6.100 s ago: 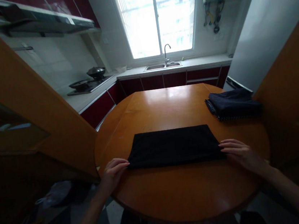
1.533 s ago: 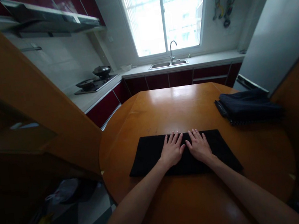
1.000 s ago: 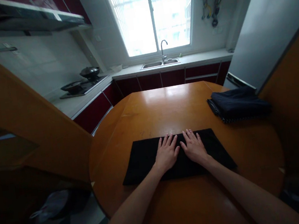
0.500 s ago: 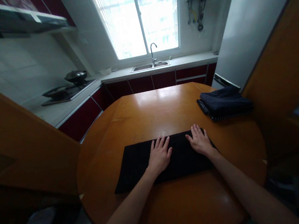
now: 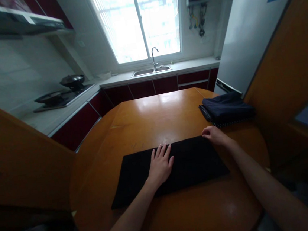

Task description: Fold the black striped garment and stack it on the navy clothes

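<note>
A black cloth (image 5: 190,163), folded into a long flat rectangle, lies across the near part of the wooden table. My left hand (image 5: 160,166) rests flat on its middle, fingers spread and pointing away from me. At the cloth's far right corner, my right hand (image 5: 213,135) is closed, thumb and fingers pinched together on the edge. The fabric is too dark to show what kind of garment it is.
A stack of folded dark clothes (image 5: 226,108) sits at the table's (image 5: 154,119) right side. Beyond the table are a counter with a sink (image 5: 151,71), a stove with pans (image 5: 72,80) at left, and a fridge (image 5: 239,33) at right.
My right hand has gone from lying flat on the cloth to pinching its far right corner. My left hand stays flat on the cloth. The view has shifted slightly.
</note>
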Available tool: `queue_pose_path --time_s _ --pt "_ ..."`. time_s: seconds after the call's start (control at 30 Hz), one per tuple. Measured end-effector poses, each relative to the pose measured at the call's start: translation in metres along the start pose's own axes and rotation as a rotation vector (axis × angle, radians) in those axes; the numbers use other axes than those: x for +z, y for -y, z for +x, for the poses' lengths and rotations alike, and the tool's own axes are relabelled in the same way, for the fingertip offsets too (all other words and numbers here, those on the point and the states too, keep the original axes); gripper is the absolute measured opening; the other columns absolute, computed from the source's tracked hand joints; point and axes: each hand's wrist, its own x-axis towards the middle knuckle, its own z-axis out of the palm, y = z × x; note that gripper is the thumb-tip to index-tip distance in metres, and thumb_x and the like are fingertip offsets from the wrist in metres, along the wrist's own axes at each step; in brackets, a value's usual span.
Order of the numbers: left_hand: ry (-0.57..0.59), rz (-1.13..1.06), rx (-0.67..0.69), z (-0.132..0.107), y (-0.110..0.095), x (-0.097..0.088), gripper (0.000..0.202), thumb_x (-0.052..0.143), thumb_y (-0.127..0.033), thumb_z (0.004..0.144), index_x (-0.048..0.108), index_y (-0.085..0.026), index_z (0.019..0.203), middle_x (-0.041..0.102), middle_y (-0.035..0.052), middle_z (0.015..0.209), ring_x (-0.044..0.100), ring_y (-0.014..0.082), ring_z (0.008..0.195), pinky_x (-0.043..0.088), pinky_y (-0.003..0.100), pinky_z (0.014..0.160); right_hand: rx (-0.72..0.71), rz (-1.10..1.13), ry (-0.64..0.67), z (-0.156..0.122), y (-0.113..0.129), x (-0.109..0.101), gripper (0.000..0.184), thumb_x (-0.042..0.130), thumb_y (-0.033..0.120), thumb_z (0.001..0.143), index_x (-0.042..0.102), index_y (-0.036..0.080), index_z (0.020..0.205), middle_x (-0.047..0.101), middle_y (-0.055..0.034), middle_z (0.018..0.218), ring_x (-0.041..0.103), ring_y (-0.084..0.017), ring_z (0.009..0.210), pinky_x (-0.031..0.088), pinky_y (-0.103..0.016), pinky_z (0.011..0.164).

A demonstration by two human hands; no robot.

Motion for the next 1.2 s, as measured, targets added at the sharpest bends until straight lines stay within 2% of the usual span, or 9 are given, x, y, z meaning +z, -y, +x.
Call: queue_pose_path --time_s 0.1,0.4,0.53,0.67,0.9,1.0,1.07,1.13,1.2 --pt "-0.004 0.005 0.003 0.000 0.001 0.000 0.054 0.033 -0.043 0.103 0.037 -0.026 0.154 0.035 0.0030 0.160 0.027 0.0255 0.149 0.020 0.050 0.122 -0.015 -0.064 -0.029 -0.002 0.003 0.002 0.016 0.059 0.022 0.091 0.074 0.017 0.094 0.073 -0.0073 0.098 0.066 -0.018 0.090 0.046 -0.025 0.081" --pt "0.014 0.010 -0.002 0.001 0.004 0.006 0.055 0.033 -0.044 0.103 0.033 -0.029 0.156 0.031 0.0007 0.162 0.025 0.0260 0.150 0.019 0.050 0.122 0.113 -0.230 -0.048 0.000 0.006 0.009 0.020 0.051 0.021 0.095 0.071 0.019 0.095 0.071 -0.0084 0.102 0.063 -0.019 0.094 0.041 -0.027 0.076" --pt "0.004 0.012 0.001 0.001 0.004 0.007 0.055 0.032 -0.044 0.103 0.032 -0.028 0.156 0.030 0.0005 0.162 0.024 0.0257 0.151 0.018 0.050 0.122 0.154 -0.196 -0.099 0.000 0.003 0.014 0.018 0.053 0.021 0.094 0.071 0.020 0.093 0.072 -0.0069 0.100 0.064 -0.019 0.093 0.041 -0.027 0.075" --pt "0.006 0.010 0.004 0.001 0.004 0.006 0.055 0.032 -0.044 0.103 0.033 -0.027 0.156 0.031 0.0013 0.162 0.024 0.0261 0.150 0.019 0.050 0.122 0.133 -0.103 -0.158 -0.005 -0.001 0.017 0.017 0.055 0.024 0.092 0.071 0.020 0.092 0.072 -0.0059 0.097 0.064 -0.019 0.090 0.042 -0.027 0.077" --pt "0.018 0.028 -0.001 0.001 0.003 0.007 0.057 0.030 -0.043 0.104 0.030 -0.022 0.157 0.025 0.0043 0.164 0.017 0.0259 0.153 0.015 0.052 0.123 0.110 0.026 -0.246 -0.011 0.004 0.014 0.031 0.045 0.023 0.094 0.072 0.014 0.104 0.071 -0.0119 0.109 0.064 -0.021 0.101 0.045 -0.029 0.092" --pt "0.022 0.044 0.024 -0.002 -0.005 0.005 0.058 0.027 -0.040 0.105 0.027 -0.015 0.157 0.020 0.0084 0.164 0.013 0.0253 0.153 0.011 0.054 0.123 0.086 0.019 -0.299 -0.016 0.018 0.012 0.035 0.042 0.023 0.094 0.071 0.013 0.111 0.070 -0.0140 0.116 0.062 -0.023 0.109 0.043 -0.032 0.100" --pt "0.034 0.044 0.071 -0.005 -0.012 0.004 0.059 0.028 -0.040 0.105 0.027 -0.012 0.157 0.019 0.0102 0.165 0.012 0.0252 0.153 0.013 0.054 0.123 0.034 -0.007 -0.349 -0.023 0.036 0.017 0.039 0.041 0.025 0.094 0.069 0.013 0.119 0.067 -0.0150 0.123 0.059 -0.025 0.117 0.041 -0.037 0.106" --pt "0.047 0.039 0.111 -0.008 -0.017 0.004 0.061 0.031 -0.042 0.104 0.028 -0.011 0.156 0.017 0.0113 0.165 0.011 0.0262 0.153 0.016 0.054 0.123 -0.059 -0.025 -0.367 -0.034 0.060 0.030 0.044 0.039 0.027 0.096 0.063 0.013 0.130 0.061 -0.0151 0.135 0.053 -0.027 0.127 0.038 -0.043 0.111" --pt "0.058 0.038 0.129 -0.010 -0.020 0.006 0.061 0.033 -0.041 0.104 0.030 -0.010 0.156 0.017 0.0120 0.165 0.010 0.0270 0.153 0.018 0.053 0.122 -0.169 -0.046 -0.300 -0.048 0.085 0.050 0.050 0.036 0.028 0.098 0.053 0.013 0.142 0.051 -0.0138 0.148 0.043 -0.026 0.139 0.033 -0.045 0.116"
